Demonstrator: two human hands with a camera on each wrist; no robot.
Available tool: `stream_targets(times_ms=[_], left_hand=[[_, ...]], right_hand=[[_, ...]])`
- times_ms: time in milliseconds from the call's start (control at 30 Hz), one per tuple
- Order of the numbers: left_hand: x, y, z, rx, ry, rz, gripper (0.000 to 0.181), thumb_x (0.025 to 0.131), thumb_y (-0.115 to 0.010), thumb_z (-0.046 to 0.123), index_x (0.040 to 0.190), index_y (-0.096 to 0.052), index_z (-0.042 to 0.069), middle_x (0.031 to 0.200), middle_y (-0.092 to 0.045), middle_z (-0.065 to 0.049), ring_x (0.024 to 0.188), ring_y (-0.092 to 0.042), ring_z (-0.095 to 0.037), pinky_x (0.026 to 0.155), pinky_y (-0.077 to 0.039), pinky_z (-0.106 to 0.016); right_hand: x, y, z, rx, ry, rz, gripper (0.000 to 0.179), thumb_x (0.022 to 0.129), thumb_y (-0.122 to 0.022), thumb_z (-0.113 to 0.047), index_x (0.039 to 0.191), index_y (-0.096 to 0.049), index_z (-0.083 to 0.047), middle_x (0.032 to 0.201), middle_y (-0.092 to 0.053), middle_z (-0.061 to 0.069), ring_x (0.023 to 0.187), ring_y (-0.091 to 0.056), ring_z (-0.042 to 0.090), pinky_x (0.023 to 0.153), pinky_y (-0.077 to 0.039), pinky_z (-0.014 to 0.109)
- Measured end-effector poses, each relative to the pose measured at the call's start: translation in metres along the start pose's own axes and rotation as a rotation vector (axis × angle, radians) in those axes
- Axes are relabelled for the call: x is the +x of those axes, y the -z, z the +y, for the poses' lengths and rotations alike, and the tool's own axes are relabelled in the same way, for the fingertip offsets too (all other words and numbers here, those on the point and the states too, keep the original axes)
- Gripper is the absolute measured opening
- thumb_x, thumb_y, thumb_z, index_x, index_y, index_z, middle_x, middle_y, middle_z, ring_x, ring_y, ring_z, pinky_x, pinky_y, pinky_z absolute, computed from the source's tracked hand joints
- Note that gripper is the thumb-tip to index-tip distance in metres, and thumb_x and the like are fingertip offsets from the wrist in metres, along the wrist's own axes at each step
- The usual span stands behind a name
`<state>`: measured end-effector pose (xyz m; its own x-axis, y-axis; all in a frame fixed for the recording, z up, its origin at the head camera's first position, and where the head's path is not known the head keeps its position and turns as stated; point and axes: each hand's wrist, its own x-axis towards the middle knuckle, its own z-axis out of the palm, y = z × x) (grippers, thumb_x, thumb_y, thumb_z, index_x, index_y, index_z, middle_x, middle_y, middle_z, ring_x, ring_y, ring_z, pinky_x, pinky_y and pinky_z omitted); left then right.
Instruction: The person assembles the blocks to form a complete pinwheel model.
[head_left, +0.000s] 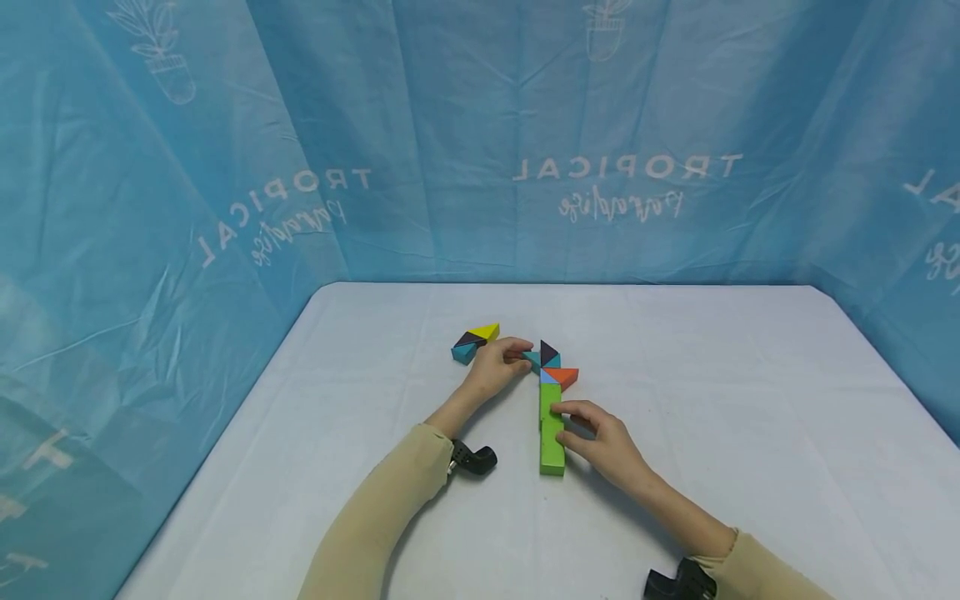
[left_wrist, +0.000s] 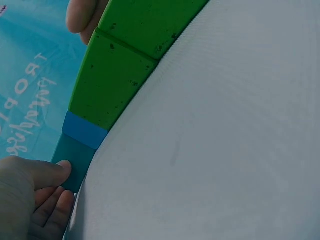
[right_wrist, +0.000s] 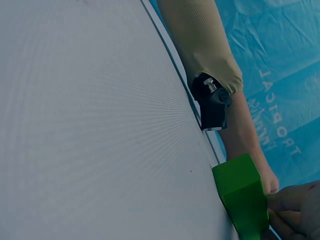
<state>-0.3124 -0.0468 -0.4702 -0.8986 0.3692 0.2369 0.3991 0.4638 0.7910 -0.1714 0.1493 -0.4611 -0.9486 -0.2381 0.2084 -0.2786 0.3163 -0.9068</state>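
Note:
My left hand (head_left: 501, 367) pinches a teal triangular block (head_left: 533, 358) between thumb and fingers, at the left of a line of blocks. Touching it are a dark triangular block (head_left: 548, 352), another teal piece (head_left: 553, 362), a light blue triangular block (head_left: 548, 377) and an orange one (head_left: 562, 377). Two green blocks (head_left: 552, 446) lie end to end below these, running toward me. Thumb and index finger of my right hand (head_left: 602, 436) touch the green blocks along their right side. In the right wrist view, the thumb meets a green block's (right_wrist: 240, 185) side.
Left of the line, beyond my left hand, sits a small cluster with a yellow triangular block (head_left: 487, 332), a dark one (head_left: 469, 339) and a teal one (head_left: 463, 353). A white cloth (head_left: 712, 375) covers the table. Blue printed curtains (head_left: 465, 225) hang behind and at both sides.

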Motion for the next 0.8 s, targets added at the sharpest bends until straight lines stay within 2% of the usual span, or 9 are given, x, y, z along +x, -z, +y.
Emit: stream_targets(times_ms=[167,267,367,467,533,633,800], left_hand=[[0.000,0.000,0.000,-0.017,-0.002,-0.004,0.030,0.085,-0.069,0.007,0.115,-0.065,0.005,0.111,-0.066,-0.007,0.099,-0.063,-0.019,0.083,-0.052,-0.023],[0.001,0.006,0.002,0.000,-0.024,-0.001,0.032,0.086,-0.069,0.007,0.118,-0.063,0.004,0.113,-0.065,-0.008,0.101,-0.062,-0.019,0.084,-0.050,-0.021],[0.002,0.020,0.007,0.047,-0.085,0.022,0.035,0.087,-0.068,0.007,0.120,-0.061,0.001,0.114,-0.063,-0.011,0.103,-0.061,-0.021,0.088,-0.049,-0.021],[0.005,0.038,0.009,0.096,-0.126,0.091,0.037,0.087,-0.068,0.009,0.122,-0.060,0.000,0.115,-0.062,-0.012,0.105,-0.060,-0.023,0.090,-0.049,-0.025],[0.007,0.049,0.007,0.097,-0.107,0.137,0.039,0.086,-0.069,0.011,0.123,-0.060,0.002,0.117,-0.061,-0.012,0.107,-0.059,-0.024,0.092,-0.048,-0.030],[0.010,0.061,-0.002,0.102,-0.033,0.166,0.042,0.086,-0.070,0.015,0.125,-0.059,0.004,0.121,-0.059,-0.012,0.111,-0.056,-0.025,0.095,-0.047,-0.034],[0.012,0.067,-0.018,0.164,0.095,0.100,0.050,0.086,-0.071,0.021,0.130,-0.055,0.002,0.123,-0.058,-0.013,0.110,-0.055,-0.026,0.094,-0.047,-0.035]], right_hand=[[0.000,0.000,0.000,-0.007,-0.011,0.001,0.036,0.085,-0.070,-0.007,0.120,-0.063,-0.007,0.121,-0.060,0.004,0.118,-0.053,0.025,0.099,-0.043,0.037],[0.000,-0.001,0.000,-0.004,-0.017,0.000,0.036,0.085,-0.069,-0.007,0.120,-0.062,-0.007,0.122,-0.060,0.005,0.119,-0.052,0.025,0.099,-0.043,0.037],[0.000,-0.001,0.001,-0.001,-0.025,-0.003,0.035,0.086,-0.069,-0.008,0.120,-0.062,-0.007,0.122,-0.059,0.006,0.120,-0.051,0.025,0.100,-0.042,0.037],[-0.001,-0.001,0.001,0.001,-0.031,-0.005,0.035,0.086,-0.069,-0.009,0.120,-0.062,-0.007,0.123,-0.059,0.006,0.120,-0.051,0.026,0.100,-0.042,0.038],[-0.001,0.000,0.001,0.001,-0.033,-0.005,0.035,0.086,-0.069,-0.009,0.120,-0.062,-0.007,0.123,-0.059,0.007,0.119,-0.052,0.027,0.100,-0.042,0.039],[-0.001,0.000,0.001,0.002,-0.032,-0.004,0.035,0.086,-0.069,-0.008,0.120,-0.062,-0.007,0.123,-0.059,0.006,0.119,-0.052,0.027,0.100,-0.042,0.038],[-0.001,0.000,0.000,0.002,-0.027,-0.007,0.035,0.086,-0.069,-0.008,0.120,-0.062,-0.007,0.123,-0.059,0.007,0.120,-0.051,0.027,0.100,-0.042,0.038]])
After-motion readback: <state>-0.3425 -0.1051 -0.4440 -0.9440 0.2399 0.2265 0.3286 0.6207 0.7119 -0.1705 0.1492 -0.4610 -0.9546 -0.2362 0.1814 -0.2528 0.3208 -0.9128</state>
